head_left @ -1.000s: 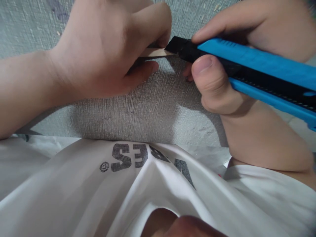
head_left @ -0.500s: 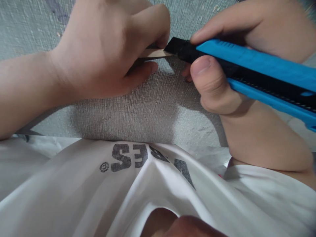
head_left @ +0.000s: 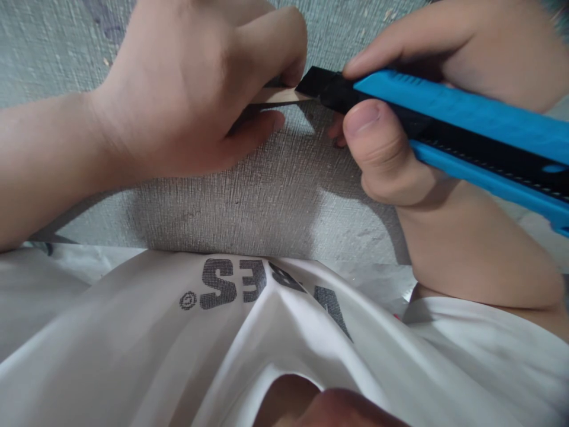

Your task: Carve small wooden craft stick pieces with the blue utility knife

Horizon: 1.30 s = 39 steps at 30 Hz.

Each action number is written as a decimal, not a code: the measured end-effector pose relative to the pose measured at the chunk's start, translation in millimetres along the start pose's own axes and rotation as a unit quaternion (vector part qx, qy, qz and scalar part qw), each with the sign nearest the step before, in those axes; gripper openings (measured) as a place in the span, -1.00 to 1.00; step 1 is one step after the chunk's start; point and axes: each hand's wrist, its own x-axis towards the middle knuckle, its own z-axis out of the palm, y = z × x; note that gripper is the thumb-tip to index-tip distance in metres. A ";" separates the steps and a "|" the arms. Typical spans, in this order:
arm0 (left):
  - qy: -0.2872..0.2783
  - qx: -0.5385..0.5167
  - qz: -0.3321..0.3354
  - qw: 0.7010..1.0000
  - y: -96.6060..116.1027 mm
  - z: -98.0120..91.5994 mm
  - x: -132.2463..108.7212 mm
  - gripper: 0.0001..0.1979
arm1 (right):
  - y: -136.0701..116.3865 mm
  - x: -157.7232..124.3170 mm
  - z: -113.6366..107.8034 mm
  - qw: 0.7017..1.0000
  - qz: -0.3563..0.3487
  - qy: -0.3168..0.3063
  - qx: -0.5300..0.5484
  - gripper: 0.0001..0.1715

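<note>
My left hand is closed around a thin, pale strip that looks like wood. Only a short length of the strip shows, sticking out to the right between my thumb and bent forefinger; the rest is hidden in the hand. A blue and black utility knife is gripped in my right hand, thumb on the near side and forefinger along the far side. Its dark blade lies against the strip's right end, just right of my left fingers.
Beneath both hands lies a grey, textured table surface. Small pale shavings are scattered at its far side. The near edge meets my white shirt, which has dark lettering on it.
</note>
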 end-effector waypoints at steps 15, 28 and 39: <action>-0.047 0.001 -0.042 0.998 3.0 -1.8 1.3 -0.47 | 12.4 6.3 2.1 0.999 0.012 -0.027 0.036 -0.28; -0.029 -0.017 -0.040 0.999 3.4 -0.6 -0.5 -0.46 | 22.5 12.1 -17.1 0.994 0.035 -0.094 0.036 -0.26; -0.031 -0.013 -0.042 0.999 2.8 -2.8 -0.5 -0.45 | -4.2 11.3 -5.3 0.991 0.115 -0.061 0.027 -0.11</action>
